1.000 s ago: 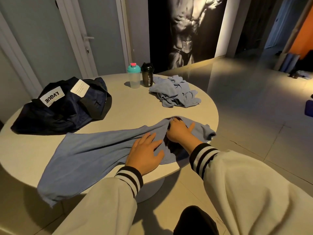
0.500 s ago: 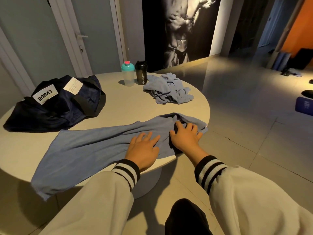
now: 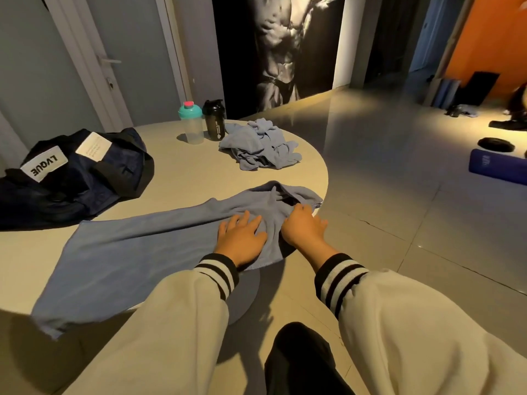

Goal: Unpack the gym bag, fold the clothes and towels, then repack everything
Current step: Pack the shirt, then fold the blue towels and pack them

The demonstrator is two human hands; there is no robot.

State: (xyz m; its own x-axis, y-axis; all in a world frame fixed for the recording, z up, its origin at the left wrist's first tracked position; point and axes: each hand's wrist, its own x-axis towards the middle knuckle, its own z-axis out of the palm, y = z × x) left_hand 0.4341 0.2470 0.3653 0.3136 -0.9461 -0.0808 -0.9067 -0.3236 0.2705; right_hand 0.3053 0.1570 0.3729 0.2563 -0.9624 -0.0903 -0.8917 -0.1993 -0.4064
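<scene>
A long blue towel (image 3: pixel 137 252) lies spread across the near side of the round table (image 3: pixel 182 172), its left end hanging over the edge. My left hand (image 3: pixel 241 238) rests flat on the towel with spread fingers. Just to its right, my right hand (image 3: pixel 303 226) presses on the towel's bunched right end near the table's rim, fingers fairly straight. A dark navy gym bag (image 3: pixel 74 178) with a white label lies slumped at the table's left. A second crumpled blue cloth (image 3: pixel 259 148) sits at the far side.
Two shaker bottles stand at the table's back: a clear one with a teal lid (image 3: pixel 191 124) and a black one (image 3: pixel 214 121). The tiled floor stretches to the right, with a blue mat (image 3: pixel 497 169) and dark gear at its far right. A door stands behind the table.
My right hand let go of the towel's gathered fold and slid down toward the table's edge, flattening on the cloth. The left hand stayed pressed on the towel.
</scene>
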